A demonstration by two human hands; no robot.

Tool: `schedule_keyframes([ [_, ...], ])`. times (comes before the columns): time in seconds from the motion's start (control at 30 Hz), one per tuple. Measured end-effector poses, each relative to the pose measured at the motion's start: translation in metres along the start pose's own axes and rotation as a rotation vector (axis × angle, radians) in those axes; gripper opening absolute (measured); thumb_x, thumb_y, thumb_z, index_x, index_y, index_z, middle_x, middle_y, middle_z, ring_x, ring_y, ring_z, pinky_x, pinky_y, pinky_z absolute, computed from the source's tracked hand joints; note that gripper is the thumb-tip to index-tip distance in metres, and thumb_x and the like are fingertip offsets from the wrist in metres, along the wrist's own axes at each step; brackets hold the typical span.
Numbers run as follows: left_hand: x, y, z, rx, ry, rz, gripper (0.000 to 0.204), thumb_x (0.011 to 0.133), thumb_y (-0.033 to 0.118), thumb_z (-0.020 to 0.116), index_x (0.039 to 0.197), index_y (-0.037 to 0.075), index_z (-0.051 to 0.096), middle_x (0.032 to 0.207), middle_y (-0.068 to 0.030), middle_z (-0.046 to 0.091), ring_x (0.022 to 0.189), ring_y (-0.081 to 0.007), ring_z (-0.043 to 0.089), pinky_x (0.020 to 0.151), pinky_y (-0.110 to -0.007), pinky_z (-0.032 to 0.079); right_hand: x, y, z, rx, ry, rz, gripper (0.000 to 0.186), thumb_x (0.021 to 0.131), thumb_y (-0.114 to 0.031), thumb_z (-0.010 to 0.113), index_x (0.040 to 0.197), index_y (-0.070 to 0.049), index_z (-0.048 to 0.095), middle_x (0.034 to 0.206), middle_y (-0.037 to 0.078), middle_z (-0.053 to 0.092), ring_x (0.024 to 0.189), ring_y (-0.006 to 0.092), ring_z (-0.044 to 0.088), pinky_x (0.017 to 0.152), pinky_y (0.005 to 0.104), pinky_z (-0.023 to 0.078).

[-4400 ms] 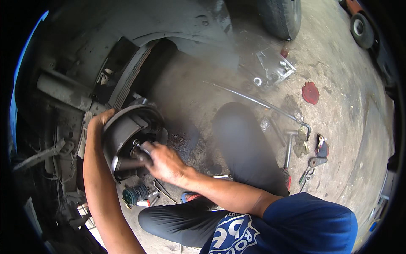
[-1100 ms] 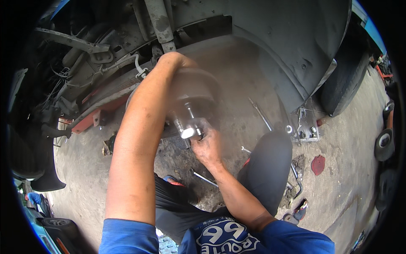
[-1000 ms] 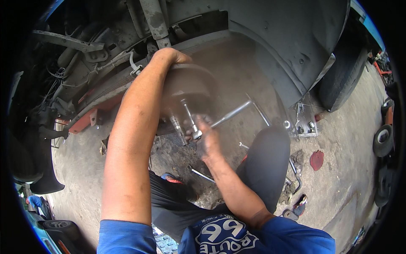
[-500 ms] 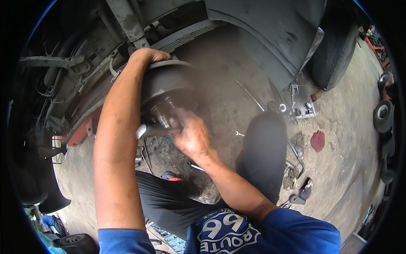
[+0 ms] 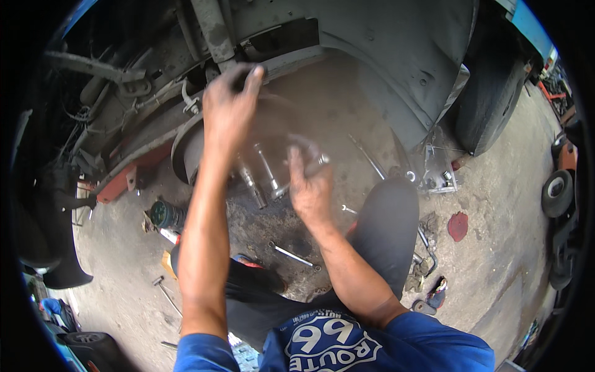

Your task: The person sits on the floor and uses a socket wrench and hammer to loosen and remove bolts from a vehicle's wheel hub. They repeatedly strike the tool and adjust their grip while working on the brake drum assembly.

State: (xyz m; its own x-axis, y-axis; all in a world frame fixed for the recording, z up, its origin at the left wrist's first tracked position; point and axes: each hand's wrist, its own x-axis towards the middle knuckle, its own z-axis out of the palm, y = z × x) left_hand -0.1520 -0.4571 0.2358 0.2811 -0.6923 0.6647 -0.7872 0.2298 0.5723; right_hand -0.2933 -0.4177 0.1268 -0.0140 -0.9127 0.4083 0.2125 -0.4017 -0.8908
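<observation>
Under the vehicle, a grey round brake drum [image 5: 184, 155] shows its left rim; my left forearm hides part of it, and the area right of it is blurred. A bare metal spindle [image 5: 251, 184] points down toward me, with a slim metal rod-like tool [image 5: 266, 163] beside it. My left hand [image 5: 232, 102] is raised above the drum's upper edge, thumb and fingers apart, nothing visible in it. To the right of the spindle, my right hand [image 5: 311, 189] is closed around a metal tool with a shiny rounded end [image 5: 322, 160]; motion blur hides its kind.
A combination wrench [image 5: 292, 254] lies on the floor between my legs. Near my left arm stands a dark round can [image 5: 164, 214]. Beyond my right knee are a metal tray of parts [image 5: 439, 181], a long bar [image 5: 367, 156] and a red flat piece [image 5: 458, 227]. A tire [image 5: 493, 99] stands behind.
My left hand has lifted off the drum's rim and turned. My right hand has moved right, away from the spindle, with its tool swung round. The view has shifted slightly.
</observation>
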Motion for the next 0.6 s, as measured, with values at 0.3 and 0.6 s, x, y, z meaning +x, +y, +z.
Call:
schedule_keyframes([
  [0.3, -0.223, 0.035, 0.031, -1.701, 0.008, -1.244, 0.066, 0.099, 0.06, 0.051, 0.136, 0.004, 0.049, 0.122, -0.0144, 0.061, 0.099, -0.0227, 0.065, 0.085, -0.044, 0.054, 0.013, -0.068, 0.017, -0.162, -0.007, -0.295, 0.026, 0.1, -0.012, 0.06, 0.125, -0.006, 0.06, 0.074, 0.002, 0.062, 0.061, 0.0072, 0.057, 0.053, 0.0256, 0.047],
  [0.6, -0.212, 0.005, 0.059, -1.57, 0.168, -1.17, 0.043, 0.094, 0.042, 0.071, 0.116, 0.009, 0.056, 0.105, -0.0073, 0.067, 0.081, -0.0174, 0.069, 0.064, -0.027, 0.052, 0.061, 0.023, -0.064, -0.638, 0.184, -0.068, 0.019, 0.1, -0.009, 0.052, 0.104, -0.002, 0.068, 0.064, 0.005, 0.061, 0.052, 0.0161, 0.055, 0.05, 0.0297, 0.044],
])
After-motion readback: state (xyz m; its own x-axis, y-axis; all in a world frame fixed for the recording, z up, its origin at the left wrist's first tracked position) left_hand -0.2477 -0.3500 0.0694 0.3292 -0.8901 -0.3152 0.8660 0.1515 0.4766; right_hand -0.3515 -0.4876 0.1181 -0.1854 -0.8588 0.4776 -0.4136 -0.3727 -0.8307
